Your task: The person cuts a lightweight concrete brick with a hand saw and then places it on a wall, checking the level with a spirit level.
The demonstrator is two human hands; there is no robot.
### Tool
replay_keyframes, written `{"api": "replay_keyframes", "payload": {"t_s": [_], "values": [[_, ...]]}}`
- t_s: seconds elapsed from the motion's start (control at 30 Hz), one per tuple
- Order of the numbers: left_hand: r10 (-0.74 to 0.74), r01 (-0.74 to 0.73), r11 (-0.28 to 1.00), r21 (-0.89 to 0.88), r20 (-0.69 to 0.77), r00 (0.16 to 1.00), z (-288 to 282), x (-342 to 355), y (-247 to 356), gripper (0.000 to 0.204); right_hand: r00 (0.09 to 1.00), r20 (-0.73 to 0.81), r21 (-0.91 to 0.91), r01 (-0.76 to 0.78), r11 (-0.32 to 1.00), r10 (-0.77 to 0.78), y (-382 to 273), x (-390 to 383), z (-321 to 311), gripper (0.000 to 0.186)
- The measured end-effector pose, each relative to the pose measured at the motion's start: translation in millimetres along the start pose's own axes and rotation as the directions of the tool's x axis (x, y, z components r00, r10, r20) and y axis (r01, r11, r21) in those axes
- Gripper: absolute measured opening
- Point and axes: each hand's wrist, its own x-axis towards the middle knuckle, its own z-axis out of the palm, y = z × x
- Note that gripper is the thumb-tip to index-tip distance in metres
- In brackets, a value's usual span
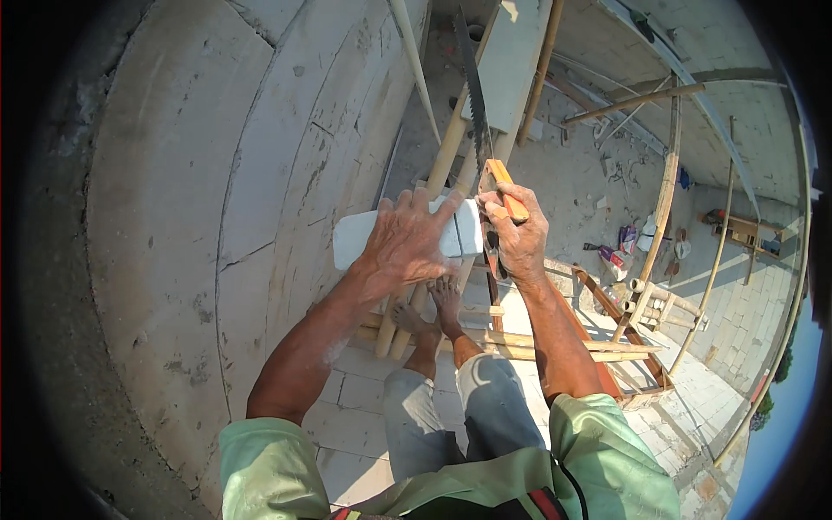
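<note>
A white masonry block (351,240) lies across bamboo poles in front of me, above my bare feet. My left hand (407,234) grips it from above, fingers spread over the far edge and the thumb toward the near side. A thin dark line crosses the block near its right end; whether it is a cut or a mark I cannot tell. At that end my right hand (518,234) is closed round the orange handle of a handsaw (478,113). Its toothed dark blade points away from me, up past the block. Part of the handle is hidden by my fingers.
A large grey block wall (173,217) rises close on my left. Bamboo poles (511,347) and a long board (511,65) form the scaffold I stand on. Far below right, the floor (598,186) holds rubble and bags (614,256). Slanting wooden props (672,173) stand at right.
</note>
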Motion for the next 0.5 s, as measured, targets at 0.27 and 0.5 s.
{"api": "replay_keyframes", "payload": {"t_s": [0.27,0.5], "values": [[-0.231,0.231,0.972,-0.053,-0.001,0.973,-8.7,-26.8,-21.7,0.099,0.981,0.074,-0.193,-0.160,0.968,0.177,-24.7,-68.3,-57.7,0.037],[-0.327,0.313,0.939,-0.146,-0.088,0.941,-6.3,-22.8,-34.5,0.096,0.914,-0.006,-0.485,-0.357,0.798,0.406,-71.5,-168.7,-102.0,0.066]]}}
